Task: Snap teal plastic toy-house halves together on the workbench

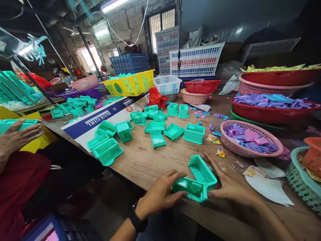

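Observation:
My left hand (163, 189), with a dark band on its wrist, grips a green plastic box part (189, 188) between thumb and fingers near the table's front edge. Right beside it stands a second green box part (202, 172), tilted, its hollow side showing. My right hand (230, 187) curves around this second part's right side, index finger behind and thumb by the corner where both parts meet. Whether the two parts are joined cannot be seen. Farther back on the table lie several similar green boxes (194, 133), some upright and some tipped.
A pink basket (225, 145) of purple pieces stands to the right, near small bags of beads (220, 153) and paper sheets (268, 190). Red bowls (271, 112) are stacked behind. A flattened carton (100, 117) lies left. A co-worker's hand (15, 137) holds a green part at far left.

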The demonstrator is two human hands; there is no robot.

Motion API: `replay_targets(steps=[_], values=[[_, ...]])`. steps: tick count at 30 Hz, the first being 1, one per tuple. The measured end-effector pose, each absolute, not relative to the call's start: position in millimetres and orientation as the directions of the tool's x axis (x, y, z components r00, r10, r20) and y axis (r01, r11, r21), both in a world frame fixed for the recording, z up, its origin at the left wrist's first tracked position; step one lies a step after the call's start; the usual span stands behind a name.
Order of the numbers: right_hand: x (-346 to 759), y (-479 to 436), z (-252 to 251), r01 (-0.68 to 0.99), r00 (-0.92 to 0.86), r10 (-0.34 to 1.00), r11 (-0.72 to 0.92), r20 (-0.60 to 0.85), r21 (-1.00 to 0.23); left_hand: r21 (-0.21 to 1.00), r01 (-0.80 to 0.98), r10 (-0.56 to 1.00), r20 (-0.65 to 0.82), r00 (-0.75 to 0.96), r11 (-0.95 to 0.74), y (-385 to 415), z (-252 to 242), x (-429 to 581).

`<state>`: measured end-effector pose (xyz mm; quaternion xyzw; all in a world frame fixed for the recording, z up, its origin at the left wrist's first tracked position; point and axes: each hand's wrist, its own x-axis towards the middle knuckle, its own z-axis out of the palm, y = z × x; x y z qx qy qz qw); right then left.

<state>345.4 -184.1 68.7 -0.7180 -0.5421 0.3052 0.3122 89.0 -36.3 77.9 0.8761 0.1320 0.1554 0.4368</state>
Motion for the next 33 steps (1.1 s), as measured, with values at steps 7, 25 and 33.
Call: replay_targets(steps=[7,25,33], values=[[349.4,-176.7,80.5,0.562,0.066,0.982,-0.184,-0.178,-0.806,0.754,0.394,0.788,0.257,0.560,-0.526,-21.7,64.2,75.5],[309.3,-157.0,71.5,0.605,0.002,0.978,-0.168,-0.209,-0.778,0.851,0.231,0.584,0.105,0.805,-0.471,9.1,60.4,59.8],[284.2,-169.1,60.4,0.542,-0.132,0.990,0.028,-0.053,-0.840,0.890,0.123,0.528,0.145,0.837,-0.439,-31.5,41.4,71.1]])
